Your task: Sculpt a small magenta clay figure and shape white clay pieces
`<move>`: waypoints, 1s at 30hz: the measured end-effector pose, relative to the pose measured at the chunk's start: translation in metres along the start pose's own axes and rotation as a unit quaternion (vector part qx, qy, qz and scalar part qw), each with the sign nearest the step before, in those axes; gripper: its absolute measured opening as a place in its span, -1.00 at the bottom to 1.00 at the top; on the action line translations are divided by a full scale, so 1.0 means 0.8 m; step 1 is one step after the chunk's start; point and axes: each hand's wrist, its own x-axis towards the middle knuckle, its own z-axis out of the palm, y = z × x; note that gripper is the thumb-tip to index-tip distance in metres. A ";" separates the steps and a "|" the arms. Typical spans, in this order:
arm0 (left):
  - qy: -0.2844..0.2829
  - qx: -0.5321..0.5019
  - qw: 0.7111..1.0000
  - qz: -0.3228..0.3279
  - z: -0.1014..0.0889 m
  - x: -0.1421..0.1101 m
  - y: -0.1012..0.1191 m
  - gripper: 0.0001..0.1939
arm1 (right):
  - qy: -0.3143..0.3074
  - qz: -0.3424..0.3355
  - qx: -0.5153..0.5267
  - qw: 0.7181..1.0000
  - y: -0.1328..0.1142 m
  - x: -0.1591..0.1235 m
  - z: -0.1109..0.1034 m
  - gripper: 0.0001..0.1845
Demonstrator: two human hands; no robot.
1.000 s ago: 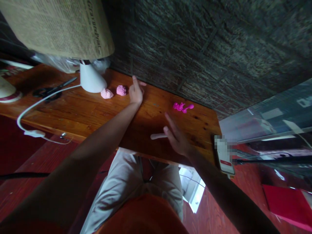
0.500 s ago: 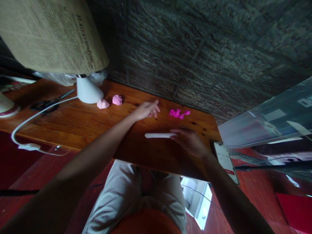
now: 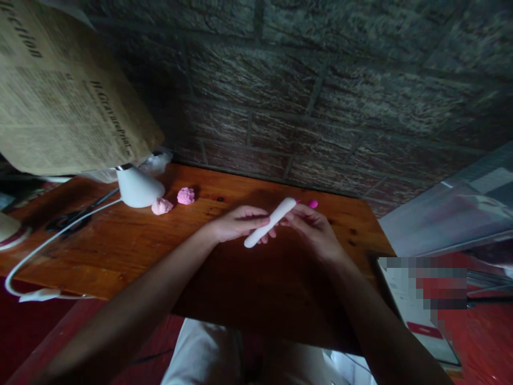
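Note:
A smooth white clay roll is held slantwise above the wooden table, its upper end pointing right. My left hand pinches it near the middle, thumb on top and fingers underneath. At the upper end, my right hand has its thumb and fingers closed on the roll's right side; part of that grip is hidden. Behind the right hand, a magenta clay piece shows only partly. Two crumpled lumps, a pink one and a paler one, lie to the left.
A lamp with a white base and newsprint shade stands at left, its white cord curving over the table edge. Dark scissors lie beside it. A brick wall borders the table. A tablet-like device sits at right.
My left hand has moved from the tabletop onto the white roll. The roll has been lifted and turned from level to slanted, with both hands on it. The camera view has shifted.

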 end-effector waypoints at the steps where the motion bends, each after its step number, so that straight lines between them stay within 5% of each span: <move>1: 0.006 0.002 1.000 0.002 0.001 0.001 -0.002 -0.56 | -0.002 -0.003 0.008 1.000 0.000 -0.001 0.000 -0.75; 5: 0.017 -0.014 1.000 0.003 0.007 0.003 -0.007 -0.59 | -0.017 -0.010 0.048 0.999 -0.004 -0.004 0.001 -0.68; 12: -0.042 -0.057 0.997 -0.033 0.014 0.000 -0.006 -0.60 | -0.030 -0.002 0.092 0.995 -0.002 -0.006 0.008 -0.64; 18: -0.030 -0.001 0.999 -0.029 0.012 -0.001 -0.003 -0.63 | -0.050 0.005 0.084 0.995 -0.007 -0.009 0.007 -0.60; 30: -0.018 0.088 0.996 -0.027 0.013 0.002 -0.001 -0.53 | 0.013 0.004 0.034 0.999 -0.001 -0.008 0.002 -0.67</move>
